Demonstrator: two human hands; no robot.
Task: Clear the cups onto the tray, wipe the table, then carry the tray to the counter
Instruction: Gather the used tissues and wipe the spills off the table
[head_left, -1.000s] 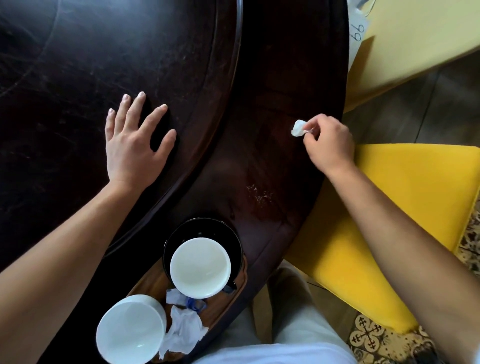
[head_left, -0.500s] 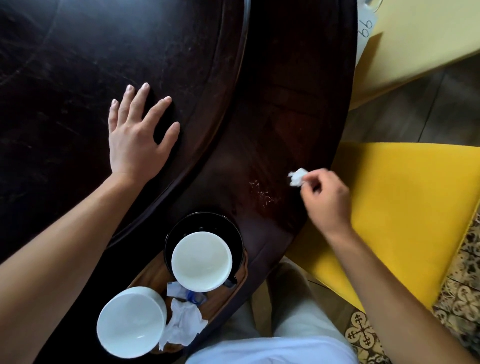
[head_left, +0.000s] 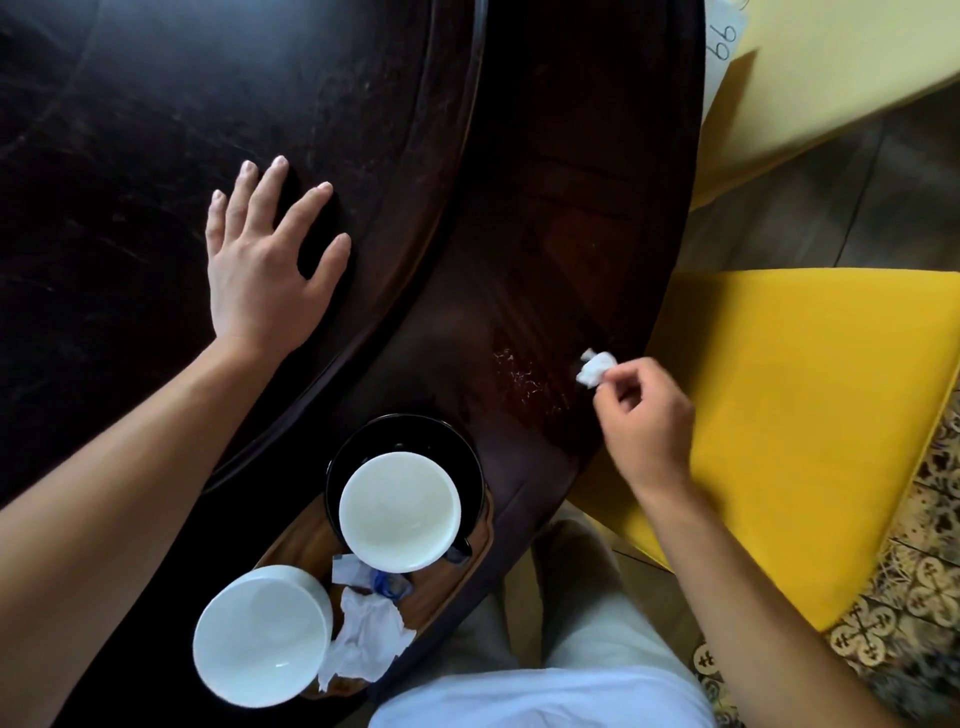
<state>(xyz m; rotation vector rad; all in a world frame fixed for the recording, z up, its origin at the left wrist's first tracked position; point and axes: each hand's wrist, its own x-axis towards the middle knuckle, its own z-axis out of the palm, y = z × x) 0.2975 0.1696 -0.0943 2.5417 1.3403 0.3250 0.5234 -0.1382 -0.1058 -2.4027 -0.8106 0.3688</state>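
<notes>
Head view (the only one). Dark round table (head_left: 597, 156), raised inner disc and a lower outer band. Left hand (head_left: 260, 270) lies flat on the inner disc, fingers spread, holding nothing; reads as a brace. Right hand (head_left: 644, 415) sits at the table's near right edge, thumb and forefinger pinching a small wad of white tissue (head_left: 595, 368), other fingers curled in. Cannot tell whether the wad touches the wood or hangs just above it.

The relation that matters: a patch of pale crumbs (head_left: 524, 379) lies on the outer band just left of the wad, between it and the cups. The patch runs as a short streak, slanting from upper left down to lower right. The right hand is much the nearer; the left is well apart, up on the disc.

Wooden tray (head_left: 447, 592) sits at the near edge in front of the person's lap. On it: a white cup (head_left: 400, 512) on a black saucer (head_left: 395, 436), a second white cup (head_left: 262, 636) at the near-left end, crumpled napkins (head_left: 366, 639) between them.

Judgement: cups look cleared, wiping is in hand, carrying not yet begun. Next stroke likely needs the wad drawn leftward across the streak (gathering, not scattering toward the floor).
</notes>
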